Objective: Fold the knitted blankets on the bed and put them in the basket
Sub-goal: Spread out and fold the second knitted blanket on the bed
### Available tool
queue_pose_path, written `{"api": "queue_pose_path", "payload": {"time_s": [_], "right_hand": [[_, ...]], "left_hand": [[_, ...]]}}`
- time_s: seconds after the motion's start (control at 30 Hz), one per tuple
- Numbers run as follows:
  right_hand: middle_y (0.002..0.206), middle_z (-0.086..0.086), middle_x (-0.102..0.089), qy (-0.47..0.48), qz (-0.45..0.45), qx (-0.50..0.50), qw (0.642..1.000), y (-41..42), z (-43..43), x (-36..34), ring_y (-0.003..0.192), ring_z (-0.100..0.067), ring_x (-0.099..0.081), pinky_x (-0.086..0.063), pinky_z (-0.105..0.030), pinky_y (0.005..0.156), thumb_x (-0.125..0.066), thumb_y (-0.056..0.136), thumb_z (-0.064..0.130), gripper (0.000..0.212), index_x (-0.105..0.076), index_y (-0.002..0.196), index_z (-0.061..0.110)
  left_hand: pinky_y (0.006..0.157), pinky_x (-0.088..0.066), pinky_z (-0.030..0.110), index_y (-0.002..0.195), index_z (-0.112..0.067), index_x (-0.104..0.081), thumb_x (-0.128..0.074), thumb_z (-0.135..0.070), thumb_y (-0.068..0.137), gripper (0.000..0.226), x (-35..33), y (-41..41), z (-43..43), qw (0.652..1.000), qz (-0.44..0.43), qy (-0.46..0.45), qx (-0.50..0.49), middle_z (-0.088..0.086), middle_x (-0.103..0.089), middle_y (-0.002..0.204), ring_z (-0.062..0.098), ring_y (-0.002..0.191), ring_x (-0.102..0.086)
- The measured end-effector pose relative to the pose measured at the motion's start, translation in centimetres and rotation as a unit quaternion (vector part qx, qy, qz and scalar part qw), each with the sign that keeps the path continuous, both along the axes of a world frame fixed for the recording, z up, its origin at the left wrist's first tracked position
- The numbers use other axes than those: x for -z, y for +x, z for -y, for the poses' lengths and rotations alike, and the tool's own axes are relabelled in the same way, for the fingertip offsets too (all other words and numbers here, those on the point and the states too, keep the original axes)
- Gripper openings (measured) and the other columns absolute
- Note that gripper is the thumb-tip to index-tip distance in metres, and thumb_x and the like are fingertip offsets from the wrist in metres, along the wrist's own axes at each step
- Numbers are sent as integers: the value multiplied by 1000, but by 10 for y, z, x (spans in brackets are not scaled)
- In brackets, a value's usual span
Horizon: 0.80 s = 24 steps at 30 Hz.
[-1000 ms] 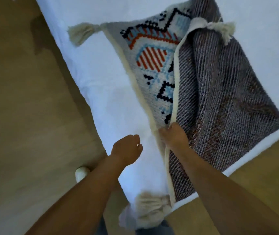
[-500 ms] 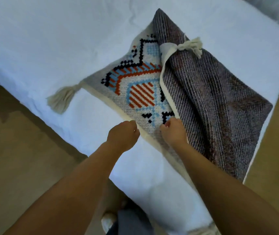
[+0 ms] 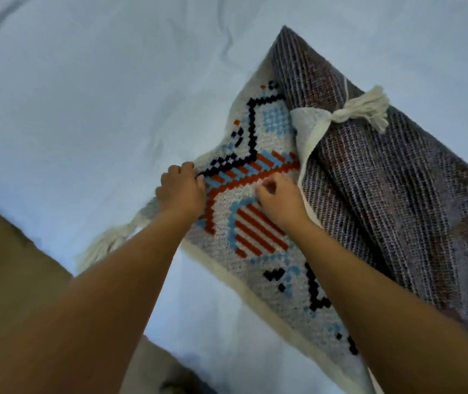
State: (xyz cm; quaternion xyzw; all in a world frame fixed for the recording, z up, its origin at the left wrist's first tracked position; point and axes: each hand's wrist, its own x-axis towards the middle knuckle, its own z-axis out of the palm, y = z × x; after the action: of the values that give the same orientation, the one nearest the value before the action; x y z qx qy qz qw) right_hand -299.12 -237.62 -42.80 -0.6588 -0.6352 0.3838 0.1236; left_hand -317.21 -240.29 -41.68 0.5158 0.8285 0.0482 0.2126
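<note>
Lying half-folded on the white-sheeted bed (image 3: 85, 109), one grey knitted blanket with red-blue-black pattern (image 3: 255, 231), two cream tassels visible, left hand (image 3: 181, 191) fingers gripping its far edge, right hand (image 3: 279, 201) fingers curled, pinching the patterned face, open sheet beyond.

Blanket (image 3: 255, 231) on bed (image 3: 85, 109), right part folded over; tassel (image 3: 360, 109) atop fold.

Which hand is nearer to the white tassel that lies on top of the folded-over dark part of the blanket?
Right. The right hand rests on the patterned side, below and left of that tassel, beside the folded edge. The left hand is farther left, at the blanket's outer edge.
</note>
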Motion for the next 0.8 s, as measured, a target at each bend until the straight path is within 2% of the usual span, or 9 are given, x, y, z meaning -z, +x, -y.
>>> {"api": "queue_pose_path", "payload": {"time_s": [0.1, 0.2, 0.27, 0.33, 0.4, 0.47, 0.53, 0.67, 0.8], "right_hand": [[94, -3, -50, 15, -7, -39, 999, -38, -28, 2, 75, -13, -46, -38, -24, 64, -51, 92, 28, 17, -54, 89, 11], [107, -4, -45, 115, 58, -89, 988, -66, -57, 0, 91, -17, -48, -40, -26, 72, -51, 91, 17, 12, -57, 96, 8], [128, -7, -43, 164, 114, -174, 964, -80, -77, -3, 108, -23, -48, -40, -27, 74, -51, 89, 6, 23, -56, 111, 7], [144, -6, -32, 115, 184, -282, 935, -92, -97, -2, 119, -28, -44, -45, -35, 79, -49, 87, 0, 44, -45, 129, 12], [136, -8, -38, 59, 286, -368, 883, -104, -112, -3, 111, -31, -51, -48, -39, 75, -51, 86, 2, 42, -44, 126, 11], [117, -10, -50, 71, 337, -411, 844, -122, -113, -4, 92, -28, -56, -43, -34, 65, -52, 87, 7, 25, -50, 112, 8], [110, -11, -52, 119, 290, -409, 857, -138, -100, 3, 85, -26, -54, -36, -32, 62, -51, 87, 5, 20, -49, 107, 7], [124, -15, -44, 130, 201, -371, 897, -146, -64, 26, 104, -29, -49, -36, -28, 68, -44, 85, -8, 37, -46, 119, 6], [142, -14, -30, 115, 86, -281, 949, -126, -61, 14, 105, -27, -53, -50, -32, 74, -52, 87, 7, 50, -37, 135, 9]], "left_hand": [[90, -39, 45, 129, -10, -45, -34, -33, 99, 39, 13, -21, -16, 999, 12, -44, -23, 18, -47, 127, 36, 116, -43], [83, -40, 42, 113, -5, -52, -41, -43, 95, 44, 23, -29, -23, 996, -25, -85, 12, 17, -48, 116, 33, 109, -44], [79, -41, 40, 106, -6, -51, -41, -48, 93, 45, 27, -29, -21, 995, -37, -80, 56, 15, -50, 110, 31, 103, -47], [65, -41, 35, 93, -12, -43, -39, -45, 95, 34, 28, -34, -14, 997, 21, -22, 76, 8, -54, 88, 27, 82, -53], [50, -33, 30, 86, -16, -33, -37, -43, 96, 30, 25, -48, -4, 994, 70, 40, 75, -1, -47, 65, 21, 59, -49], [46, -33, 29, 84, -16, -35, -39, -42, 95, 29, 26, -72, 12, 995, 77, 56, 41, 0, -48, 62, 19, 54, -48], [52, -40, 32, 85, -15, -40, -41, -44, 94, 30, 31, -96, 31, 998, 64, 17, -16, 7, -57, 70, 27, 62, -54], [61, -45, 35, 93, -13, -43, -42, -50, 92, 37, 37, -102, 43, 994, 29, -92, -56, 9, -61, 84, 29, 73, -56], [71, -40, 38, 116, -11, -42, -54, -31, 87, 37, 22, -81, 12, 998, -17, -62, -6, 14, -52, 109, 31, 95, -51]]}}
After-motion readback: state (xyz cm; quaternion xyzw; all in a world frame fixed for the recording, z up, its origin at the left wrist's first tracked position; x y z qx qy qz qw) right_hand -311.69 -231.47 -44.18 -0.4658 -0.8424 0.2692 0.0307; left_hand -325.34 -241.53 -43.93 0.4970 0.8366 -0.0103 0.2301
